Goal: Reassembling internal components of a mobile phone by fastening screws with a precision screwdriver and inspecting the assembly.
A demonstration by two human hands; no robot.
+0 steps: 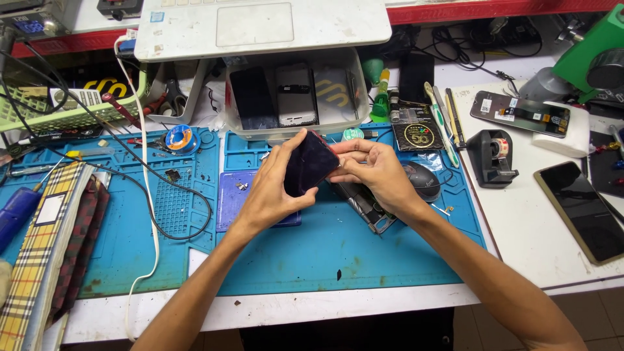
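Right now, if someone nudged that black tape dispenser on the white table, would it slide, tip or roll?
The tape dispenser would probably slide rather than roll: its base looks flat and blocky. It seems squat, so tipping looks unlikely. Its tape roll sits held inside and should stay put.

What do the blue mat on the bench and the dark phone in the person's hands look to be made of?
The blue mat looks like soft rubber or silicone: matte, with moulded compartments and scuff marks. The dark phone, held by the left hand and right hand, shows a glossy, glass-like face; its reddish edge is probably plastic.
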